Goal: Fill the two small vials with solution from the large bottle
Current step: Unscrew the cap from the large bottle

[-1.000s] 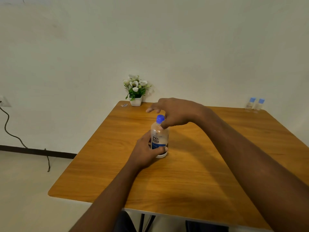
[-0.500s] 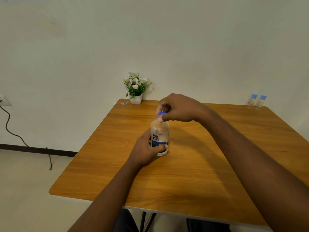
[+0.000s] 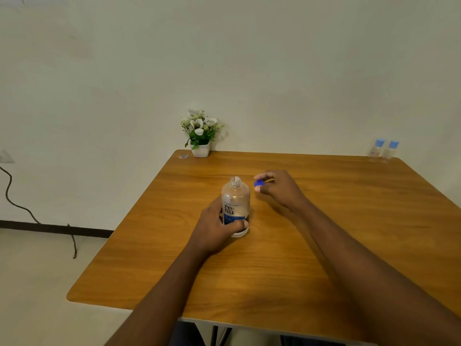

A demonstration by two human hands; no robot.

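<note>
The large clear bottle (image 3: 235, 201) with a white and blue label stands upright in the middle of the wooden table (image 3: 324, 245), its neck uncapped. My left hand (image 3: 214, 228) grips its lower body from the left, thumb across the front. My right hand (image 3: 279, 189) is just right of the bottle's neck and pinches the blue cap (image 3: 258, 183) between thumb and fingers. Two small clear vials (image 3: 376, 149) (image 3: 390, 150) with light blue caps stand side by side at the table's far right corner, out of reach of both hands.
A small white pot of white flowers (image 3: 200, 136) stands at the table's far left corner, with a small scrap (image 3: 182, 156) beside it. A black cable (image 3: 30, 213) runs along the wall and floor on the left. The wall is right behind the table.
My right hand has lifted the blue cap off the bottle and moved it to the right. The bottle's neck now stands bare. My left hand keeps its grip.
</note>
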